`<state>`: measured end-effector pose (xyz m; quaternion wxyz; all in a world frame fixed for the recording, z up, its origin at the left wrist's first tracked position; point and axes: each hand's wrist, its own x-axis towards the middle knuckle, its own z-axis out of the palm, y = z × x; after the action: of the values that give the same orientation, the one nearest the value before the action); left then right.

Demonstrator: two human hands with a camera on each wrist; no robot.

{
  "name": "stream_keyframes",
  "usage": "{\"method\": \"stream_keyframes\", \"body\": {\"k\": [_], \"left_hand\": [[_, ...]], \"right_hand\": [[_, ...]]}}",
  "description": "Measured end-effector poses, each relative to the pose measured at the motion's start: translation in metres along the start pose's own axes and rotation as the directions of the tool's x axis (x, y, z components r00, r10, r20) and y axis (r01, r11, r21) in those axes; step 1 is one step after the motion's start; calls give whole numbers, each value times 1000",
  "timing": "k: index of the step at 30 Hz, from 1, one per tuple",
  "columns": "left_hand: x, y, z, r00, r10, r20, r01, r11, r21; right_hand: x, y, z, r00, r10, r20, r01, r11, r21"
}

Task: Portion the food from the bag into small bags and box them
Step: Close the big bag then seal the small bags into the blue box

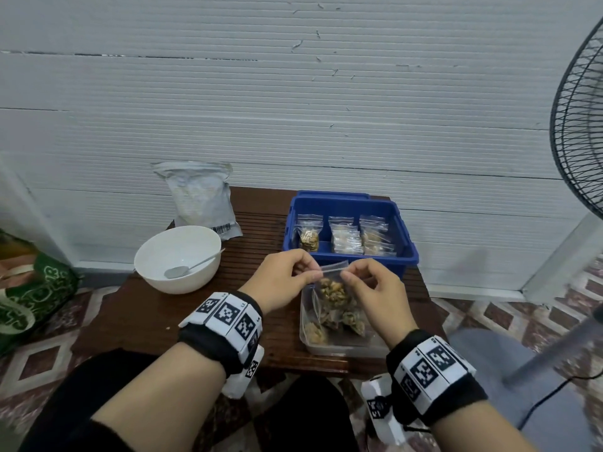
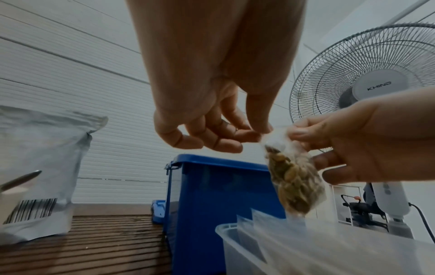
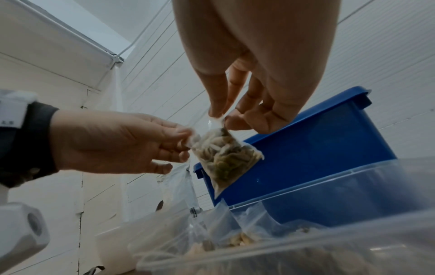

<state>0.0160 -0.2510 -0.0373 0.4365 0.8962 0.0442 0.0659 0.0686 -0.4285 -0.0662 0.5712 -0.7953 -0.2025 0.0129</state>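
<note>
The left hand (image 1: 284, 278) pinches the top strip of a small bag (image 1: 334, 290) between thumb and forefinger, its other fingers (image 2: 226, 144) loosely curled and holding nothing. The right hand (image 1: 375, 290) pinches the same strip from the other side, its remaining fingers (image 3: 256, 121) bent below. The small bag, filled with pale and greenish food, hangs between both hands above a clear tub (image 1: 346, 349) holding more filled bags. Behind it, a blue box (image 1: 404, 243) holds rows of filled bags standing upright. On the table (image 1: 146, 318) to the left sit a white bowl (image 1: 156, 252) with a spoon (image 1: 182, 270) and, behind it, the large grey bag (image 1: 200, 195).
</note>
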Motion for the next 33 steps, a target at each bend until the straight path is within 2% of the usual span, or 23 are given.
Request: {"method": "stream_keyframes", "body": {"k": [5,10,14,18,23,28,31,33], "left_hand": [[1,0,3,999,34,-12,-33,998,61],[4,-1,6,998,66,-7,-64,990,123],[0,4,9,998,56,-31,-57,998,-26],[-1,1,11,998,10,-61,-19,988,-153],[-1,6,11,997,20,-79,-34,983,-179],[-1,7,13,997,19,-79,-34,980,-197],[-1,7,14,998,3,-69,-19,974,-226],[-1,7,14,995,-8,-104,-16,974,-225]], "right_hand": [[-3,4,0,1000,22,18,-22,1000,-1],[-6,2,-1,1000,16,-20,-16,1000,24],[-7,1,-1,997,53,-59,-45,992,118],[-10,1,-4,998,57,-30,-52,989,141],[-9,4,-6,999,54,2,-54,995,90],[-6,1,-6,999,5,-42,-3,1000,28],[-7,-3,-6,999,12,-45,-9,998,59],[-9,-3,-6,999,35,-17,-33,995,99]]}}
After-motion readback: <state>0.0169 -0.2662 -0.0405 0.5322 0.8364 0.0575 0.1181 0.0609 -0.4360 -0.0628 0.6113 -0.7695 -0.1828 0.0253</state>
